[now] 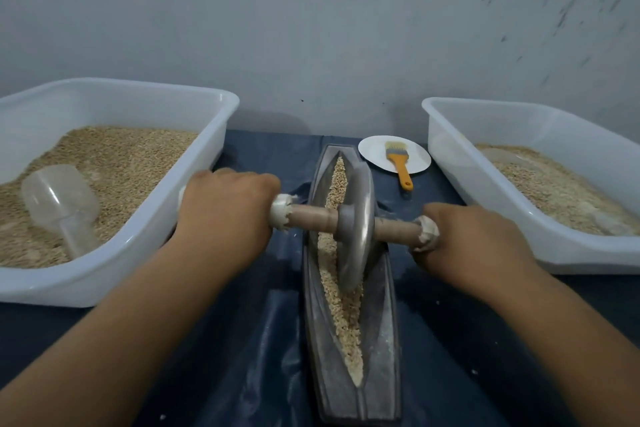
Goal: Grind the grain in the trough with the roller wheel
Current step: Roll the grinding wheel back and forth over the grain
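Grain (341, 308) fills the groove of the long metal trough (382, 350) lying mid-desk. Upright in it stands the roller wheel (356, 229), its wooden axle gripped at both ends: left hand (225, 208) and right hand (474, 239) each curl closed round a handle.

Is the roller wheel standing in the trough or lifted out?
In: the roller wheel stands on edge in the trough, its rim down among the grain.

My roller wheel (356, 229) looks like dull grey metal on a smooth wooden axle (313, 218). Under it the trough (388, 340) is rough, dusty metal. Either side of the trough stand glossy white plastic tubs (145, 243); beneath it lies dark, slightly shiny sheeting (249, 357).
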### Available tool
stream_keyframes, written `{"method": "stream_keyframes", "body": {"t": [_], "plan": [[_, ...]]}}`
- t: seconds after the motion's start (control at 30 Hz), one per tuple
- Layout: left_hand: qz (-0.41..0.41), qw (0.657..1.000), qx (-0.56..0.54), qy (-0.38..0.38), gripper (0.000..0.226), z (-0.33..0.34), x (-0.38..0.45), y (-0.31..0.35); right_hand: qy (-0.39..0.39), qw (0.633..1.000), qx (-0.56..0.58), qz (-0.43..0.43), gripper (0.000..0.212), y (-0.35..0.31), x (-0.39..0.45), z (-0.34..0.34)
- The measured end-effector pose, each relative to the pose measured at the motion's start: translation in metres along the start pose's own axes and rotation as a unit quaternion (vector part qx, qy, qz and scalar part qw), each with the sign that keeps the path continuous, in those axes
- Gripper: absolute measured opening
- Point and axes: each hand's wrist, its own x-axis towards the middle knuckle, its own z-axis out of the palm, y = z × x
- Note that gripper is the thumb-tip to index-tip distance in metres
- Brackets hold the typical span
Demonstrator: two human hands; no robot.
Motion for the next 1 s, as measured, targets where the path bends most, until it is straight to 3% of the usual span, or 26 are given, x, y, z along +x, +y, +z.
{"method": "stream_keyframes", "body": {"t": [0.13, 0.43, 0.53, 0.8, 1.0], "plan": [[0.039, 0.998, -0.02, 0.045, 0.028, -0.016, -0.036, -0.001, -0.005, 1.0, -0.03, -0.001, 0.025, -0.01, -0.042, -0.022], [0.063, 0.996, -0.044, 0.051, 0.023, -0.028, -0.058, -0.007, -0.06, 0.997, -0.045, -0.026, 0.022, -0.011, -0.072, -0.05], [0.053, 0.998, -0.032, 0.027, 0.032, -0.014, -0.047, -0.008, -0.049, 0.997, -0.051, -0.024, 0.018, -0.012, -0.058, -0.041], [-0.004, 0.999, -0.024, -0.024, 0.016, 0.019, 0.008, -0.013, 0.007, 1.0, -0.013, -0.025, 0.018, 0.0, 0.018, -0.001], [-0.052, 0.997, -0.048, -0.023, 0.022, 0.031, 0.064, -0.011, 0.009, 1.0, -0.012, -0.012, 0.007, 0.005, 0.088, 0.004]]}}
